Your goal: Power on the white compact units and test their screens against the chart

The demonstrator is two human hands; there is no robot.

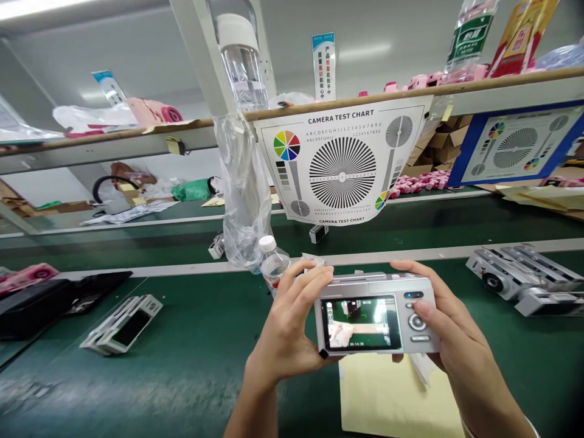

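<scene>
Silver camera (378, 316) in both hands, below the test chart (342, 176)

The green bench (191, 377) runs beneath the test chart and out to both sides of it. A yellow sheet (396, 398) lies below the chart, on the person's side; a cluster of other cameras (524, 274) lies to its lower right. The left hand (292, 316), lower left of the chart, curls narrowly round the camera's left end, fingers over the top, thumb below. The right hand (456, 328), lower right of the chart, grips the other end, index finger along the top, thumb on the back. The camera itself is held up below the chart in view, its lit screen (360, 322) facing the person. It looks light, stiff and smooth, perhaps slightly slippery; the screen is likely its fragile part. The ends seem the best hold, clear of the screen and the control dial (417, 322).
</scene>
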